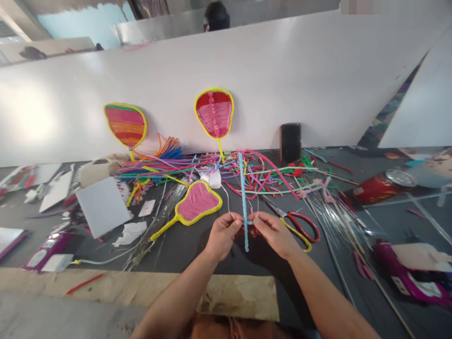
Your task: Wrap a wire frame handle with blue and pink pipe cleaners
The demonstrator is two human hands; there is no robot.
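Note:
Between my two hands, a light blue pipe cleaner (243,188) stands nearly upright, with a short blue piece crossing it low down. My left hand (225,234) pinches at this crossing from the left, thumb and forefinger together. From the right, my right hand (271,231) pinches the short blue piece. A thin white wire (228,200) rises by my left fingers, and another wire (257,203) rises by my right ones. Left of my hands lies a pink fan shape with a yellow rim and handle (198,203). Scissors (298,226) with red and yellow handles lie beyond my right hand.
Heaped pipe cleaners (165,165) lie along the white board (169,80). Two more fan shapes, one striped (126,123) and one pink-red (214,115), lean there. A black phone (290,142) stands behind. At right are a red can (383,187) and a purple device (413,273).

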